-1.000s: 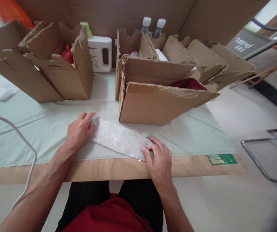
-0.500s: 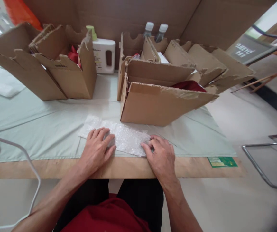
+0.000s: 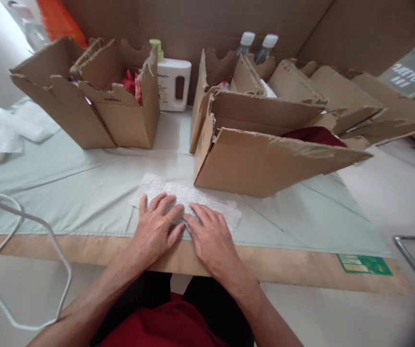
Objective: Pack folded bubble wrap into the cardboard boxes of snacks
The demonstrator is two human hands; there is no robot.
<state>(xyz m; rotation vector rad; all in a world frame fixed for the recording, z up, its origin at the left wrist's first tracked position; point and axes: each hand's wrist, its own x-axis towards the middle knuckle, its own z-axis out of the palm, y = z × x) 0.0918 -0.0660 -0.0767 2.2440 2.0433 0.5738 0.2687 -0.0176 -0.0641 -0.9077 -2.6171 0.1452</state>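
Under everything, the pale green cloth (image 3: 66,193) is covering the table in front of you, leaving a strip of wooden edge (image 3: 287,265) showing on your side. The front cardboard box (image 3: 272,164) is standing just beyond your right hand (image 3: 212,241), ahead and to the right. The strip of bubble wrap (image 3: 183,192) is lying flat on the cloth, directly under your fingers and short of that box. Its long axis is running left to right across you, its right end slanting a little nearer to you. Both your hands are resting near its middle, so neither is clearly closer; one end is sticking out past your left hand (image 3: 156,233), the other past your right. Your left fingers are spreading over the wrap; your right fingers are lying closer together on it, and whether they are pinching anything you cannot tell.
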